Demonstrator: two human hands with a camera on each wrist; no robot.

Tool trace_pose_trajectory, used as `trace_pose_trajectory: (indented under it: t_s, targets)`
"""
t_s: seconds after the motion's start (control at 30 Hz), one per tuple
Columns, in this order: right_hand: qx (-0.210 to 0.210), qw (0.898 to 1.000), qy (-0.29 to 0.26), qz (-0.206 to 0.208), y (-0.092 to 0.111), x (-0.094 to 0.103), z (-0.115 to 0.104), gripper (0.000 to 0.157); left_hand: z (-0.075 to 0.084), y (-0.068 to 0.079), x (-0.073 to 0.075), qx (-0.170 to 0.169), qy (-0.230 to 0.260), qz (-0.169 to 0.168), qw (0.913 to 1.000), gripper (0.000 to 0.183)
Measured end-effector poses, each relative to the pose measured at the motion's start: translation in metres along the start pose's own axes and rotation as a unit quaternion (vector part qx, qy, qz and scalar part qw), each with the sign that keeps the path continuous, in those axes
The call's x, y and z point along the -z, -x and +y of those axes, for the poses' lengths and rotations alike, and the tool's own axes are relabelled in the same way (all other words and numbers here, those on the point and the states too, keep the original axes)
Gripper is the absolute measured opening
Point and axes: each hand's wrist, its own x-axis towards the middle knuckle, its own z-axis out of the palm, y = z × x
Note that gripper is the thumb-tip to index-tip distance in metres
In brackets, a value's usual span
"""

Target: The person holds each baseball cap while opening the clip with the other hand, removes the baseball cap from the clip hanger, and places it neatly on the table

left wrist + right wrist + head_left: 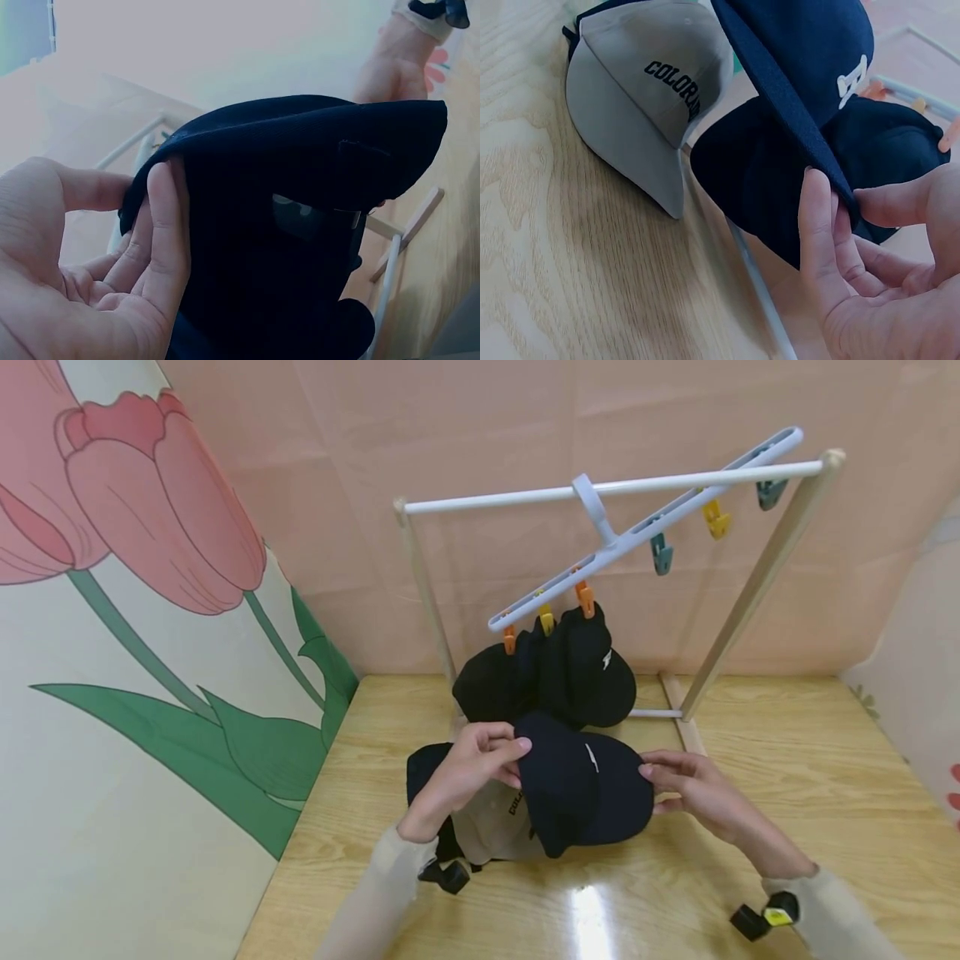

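Observation:
A navy baseball cap (570, 785) with a small white emblem is held up between both hands above the table. My left hand (480, 760) pinches the edge of its crown, thumb on one side and fingers on the other. At the opposite end, my right hand (693, 789) pinches the brim (810, 142) between thumb and fingers. Behind it, dark caps (585, 672) hang from a pale clip hanger (622, 543) by orange and yellow clips. Below, a beige cap (637, 97) with dark lettering lies on the table beside another dark cap (423, 768), partly hidden by my left hand.
The hanger hooks over the white bar (510, 500) of a wooden-legged rack (757, 585) and tilts down to the left. Teal clips (662, 555) and a yellow clip (716, 520) on its right half hold nothing. A tulip-painted wall (150, 760) borders the table (810, 777) at left.

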Motion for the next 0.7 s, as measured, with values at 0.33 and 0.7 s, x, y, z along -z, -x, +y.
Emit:
trace_pose_trajectory:
  t_s: [0.33,0.7]
  targets:
    - [-0.008,1.0,-0.003,-0.003,-0.004,-0.005,0.001,0.045,-0.005,0.004,0.007,-0.002,0.015,-0.013,0.9998,0.015]
    - [-0.009,1.0,-0.024,-0.007,-0.007,-0.011,0.007,0.027,-0.013,0.009,0.012,0.009,0.018,-0.005,0.9998,0.013]
